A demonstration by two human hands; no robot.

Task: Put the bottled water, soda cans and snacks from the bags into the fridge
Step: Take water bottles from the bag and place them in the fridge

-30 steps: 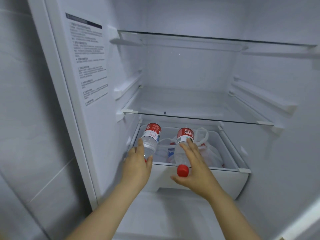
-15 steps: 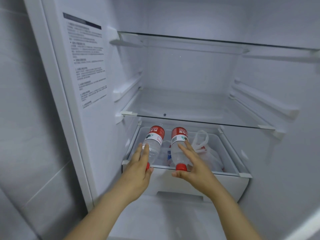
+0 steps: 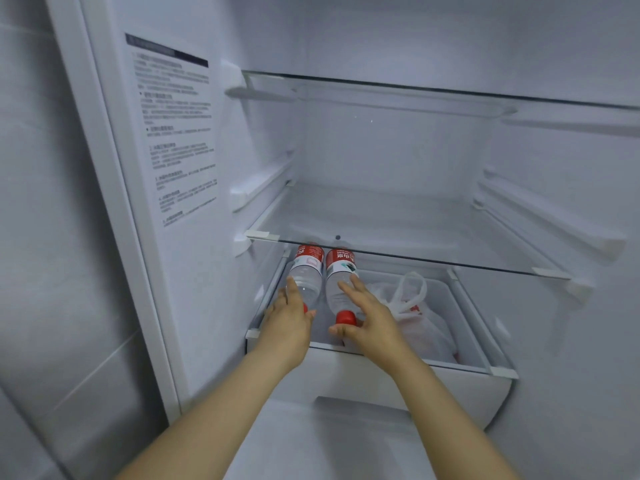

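Two clear water bottles with red labels and red caps lie side by side, caps toward me, at the left end of the pulled-out white fridge drawer (image 3: 467, 366). My left hand (image 3: 287, 323) lies along the left bottle (image 3: 307, 271), thumb by its cap. My right hand (image 3: 372, 323) curls over the right bottle (image 3: 336, 278), fingers on top and thumb under the red cap. The bottles' far ends reach under the glass shelf. A white plastic bag (image 3: 424, 329) with red items inside sits in the drawer just right of my right hand.
A glass shelf (image 3: 415, 233) sits directly above the drawer, and a second shelf (image 3: 415, 90) is higher up. The fridge's left wall carries a printed text sticker (image 3: 173, 133). A grey tiled wall stands at the far left.
Both hands have pushed the bottles deeper and lower into the drawer, so the labels now sit under the glass shelf edge. The two bottles have come closer together.
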